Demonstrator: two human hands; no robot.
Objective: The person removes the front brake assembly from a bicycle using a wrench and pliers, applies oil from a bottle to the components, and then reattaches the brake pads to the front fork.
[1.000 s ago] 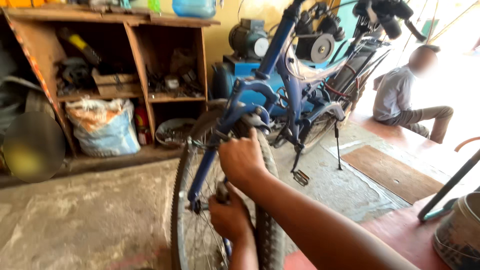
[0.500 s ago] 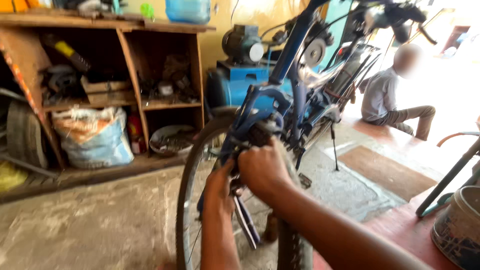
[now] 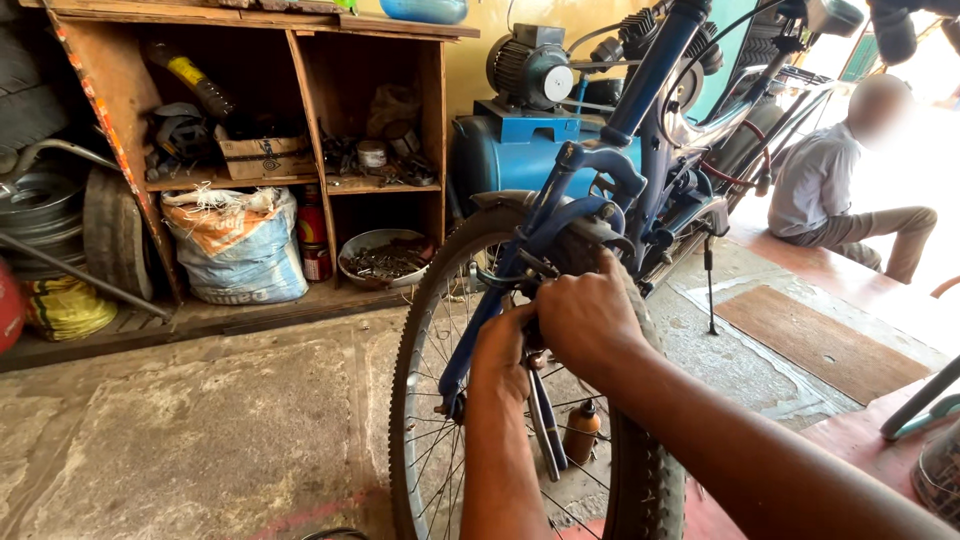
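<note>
Both hands work at the top of the front wheel (image 3: 520, 400) of a blue bicycle (image 3: 640, 120), which stands on the concrete floor (image 3: 200, 430) in front of a wooden shelf (image 3: 300, 100); the right hand (image 3: 590, 320) is curled shut over the brake assembly (image 3: 575, 225) where it straddles the tyre (image 3: 640, 470); the left hand (image 3: 505, 350) sits just below, fingers closed on something beside the fork leg (image 3: 480, 330), though what exactly it grips is hidden. The step in hand looks like adjusting the front brake; a following move would likely call for holding the arms steady against the rim. A seated person (image 3: 840, 190) is well apart, at the right.
</note>
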